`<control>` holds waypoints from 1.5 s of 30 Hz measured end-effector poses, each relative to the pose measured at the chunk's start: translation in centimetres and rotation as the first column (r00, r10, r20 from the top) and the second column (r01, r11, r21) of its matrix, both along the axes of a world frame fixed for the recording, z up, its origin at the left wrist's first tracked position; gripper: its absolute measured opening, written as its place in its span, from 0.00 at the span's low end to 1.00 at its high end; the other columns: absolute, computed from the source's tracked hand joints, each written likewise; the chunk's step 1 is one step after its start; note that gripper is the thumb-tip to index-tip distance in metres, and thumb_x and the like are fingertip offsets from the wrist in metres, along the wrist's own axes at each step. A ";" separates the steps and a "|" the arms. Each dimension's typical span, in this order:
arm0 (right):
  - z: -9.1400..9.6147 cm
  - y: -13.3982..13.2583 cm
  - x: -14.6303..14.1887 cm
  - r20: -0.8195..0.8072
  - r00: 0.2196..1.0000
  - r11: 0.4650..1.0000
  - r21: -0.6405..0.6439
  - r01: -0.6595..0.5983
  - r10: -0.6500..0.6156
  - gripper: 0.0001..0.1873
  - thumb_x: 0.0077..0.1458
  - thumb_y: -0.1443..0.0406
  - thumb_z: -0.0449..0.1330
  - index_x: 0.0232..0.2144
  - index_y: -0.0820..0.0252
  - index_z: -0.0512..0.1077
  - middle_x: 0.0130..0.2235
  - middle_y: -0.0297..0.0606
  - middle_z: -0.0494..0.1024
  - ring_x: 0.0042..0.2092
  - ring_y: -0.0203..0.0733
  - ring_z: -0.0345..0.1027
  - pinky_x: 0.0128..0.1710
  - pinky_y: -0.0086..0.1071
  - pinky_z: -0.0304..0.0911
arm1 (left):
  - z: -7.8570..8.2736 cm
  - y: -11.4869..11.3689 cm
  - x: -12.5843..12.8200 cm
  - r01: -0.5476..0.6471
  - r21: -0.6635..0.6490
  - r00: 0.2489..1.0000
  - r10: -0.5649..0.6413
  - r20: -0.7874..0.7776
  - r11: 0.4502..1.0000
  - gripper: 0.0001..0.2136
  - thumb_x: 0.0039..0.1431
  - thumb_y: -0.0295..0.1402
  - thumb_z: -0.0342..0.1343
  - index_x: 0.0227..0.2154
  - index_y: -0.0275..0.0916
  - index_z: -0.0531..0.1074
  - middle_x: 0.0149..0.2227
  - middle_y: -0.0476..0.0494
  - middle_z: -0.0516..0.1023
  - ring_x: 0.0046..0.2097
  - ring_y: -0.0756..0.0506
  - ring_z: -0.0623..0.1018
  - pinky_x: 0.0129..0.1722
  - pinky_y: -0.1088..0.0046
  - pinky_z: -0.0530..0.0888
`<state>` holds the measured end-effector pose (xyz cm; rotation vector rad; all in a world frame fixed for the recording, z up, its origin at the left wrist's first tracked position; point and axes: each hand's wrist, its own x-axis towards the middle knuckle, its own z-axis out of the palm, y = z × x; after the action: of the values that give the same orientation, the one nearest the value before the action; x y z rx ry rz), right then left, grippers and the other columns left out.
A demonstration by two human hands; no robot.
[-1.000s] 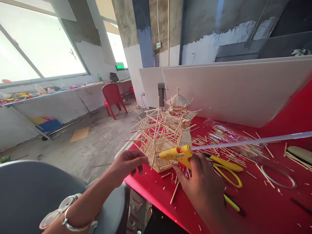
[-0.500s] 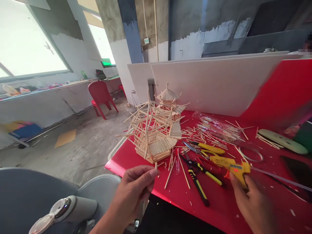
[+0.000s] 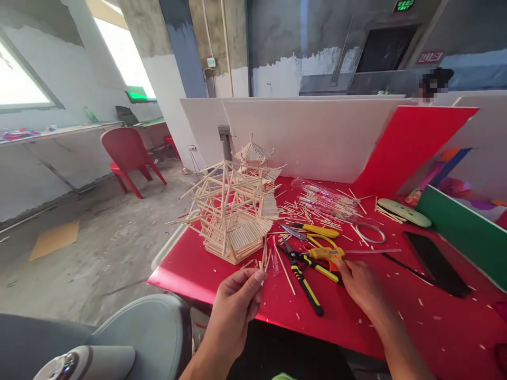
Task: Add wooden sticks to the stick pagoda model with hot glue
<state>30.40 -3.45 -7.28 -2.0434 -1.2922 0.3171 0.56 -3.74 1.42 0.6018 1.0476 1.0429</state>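
Observation:
Between its thumb and fingers, my left hand (image 3: 240,298) pinches a short wooden stick (image 3: 260,265), in front of the table's near edge. My right hand (image 3: 361,285) is closed on the handle of a yellow hot glue gun (image 3: 325,254), low over the red table, its nozzle pointing left. A clear glue stick (image 3: 374,251) extends from the gun's back. Beyond my left hand stands a pavilion model (image 3: 241,232) of wooden sticks, its roof an open frame. Pruning shears (image 3: 307,287) with black and yellow handles lie beside the gun.
Yellow-handled pliers (image 3: 317,230), loose sticks (image 3: 293,211) and a plastic bag of sticks (image 3: 325,200) lie behind the gun. A tape roll (image 3: 370,233) and black phone (image 3: 435,264) are rightward. White boards (image 3: 301,140) stand behind; a grey stool (image 3: 146,327) holds a white bottle (image 3: 106,361).
My right hand has carried the glue gun left and farther from me, close to the shears. The left hand still pinches the stick. The whole view has turned to the right.

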 end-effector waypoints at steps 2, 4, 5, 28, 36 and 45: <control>2.1 0.1 -2.7 0.080 0.997 0.994 0.112 -0.008 -0.001 0.25 0.54 0.45 0.57 0.31 0.61 0.78 0.36 0.48 0.78 0.39 0.53 0.71 0.40 0.46 0.66 | -0.1 0.1 0.0 -0.028 0.000 0.999 0.028 0.023 1.000 0.19 0.38 0.44 0.74 0.25 0.35 0.76 0.17 0.54 0.65 0.18 0.58 0.58 0.16 0.82 0.51; 4.7 -0.5 -6.8 0.112 0.981 0.918 0.349 -0.191 0.161 0.20 0.59 0.50 0.57 0.36 0.58 0.79 0.38 0.44 0.78 0.41 0.49 0.72 0.44 0.43 0.68 | -0.3 0.0 -0.1 -0.059 0.009 0.997 0.059 0.054 0.998 0.19 0.39 0.45 0.74 0.24 0.36 0.76 0.17 0.54 0.66 0.18 0.58 0.58 0.17 0.81 0.50; 5.9 -0.8 -9.1 0.065 0.949 0.871 0.382 -0.310 0.309 0.15 0.61 0.54 0.58 0.39 0.55 0.78 0.39 0.41 0.78 0.41 0.45 0.73 0.44 0.39 0.69 | -0.4 0.0 -0.2 -0.073 0.012 0.995 0.072 0.074 0.997 0.18 0.39 0.45 0.74 0.24 0.36 0.76 0.18 0.54 0.66 0.18 0.58 0.57 0.17 0.81 0.50; 10.8 4.4 -17.3 0.295 0.542 0.459 0.307 -0.834 0.787 0.14 0.62 0.66 0.60 0.50 0.56 0.74 0.39 0.37 0.75 0.41 0.40 0.67 0.41 0.36 0.67 | -1.8 1.3 -4.4 -0.060 -0.067 0.992 0.067 0.108 0.996 0.15 0.44 0.45 0.69 0.25 0.36 0.80 0.18 0.49 0.70 0.18 0.55 0.60 0.16 0.78 0.49; 10.9 7.5 -18.6 0.303 0.543 0.475 0.272 -0.837 0.783 0.12 0.62 0.63 0.61 0.47 0.53 0.76 0.39 0.38 0.73 0.43 0.43 0.64 0.42 0.39 0.66 | -1.9 1.6 -3.8 -0.231 -0.140 0.952 0.253 0.174 0.963 0.15 0.47 0.37 0.68 0.37 0.34 0.81 0.17 0.50 0.68 0.20 0.54 0.62 0.18 0.80 0.54; 11.0 8.1 -18.9 0.322 0.502 0.444 0.241 -0.863 0.803 0.08 0.60 0.65 0.62 0.42 0.55 0.76 0.39 0.38 0.73 0.43 0.44 0.63 0.42 0.39 0.66 | -1.2 1.6 -3.6 -0.199 -0.105 0.966 0.213 0.144 0.974 0.19 0.47 0.39 0.67 0.40 0.32 0.81 0.17 0.49 0.68 0.19 0.55 0.61 0.19 0.80 0.54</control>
<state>11.49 4.65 3.70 -0.9504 -2.2358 0.3010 -3.06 -2.18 0.23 0.3373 1.0294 1.1976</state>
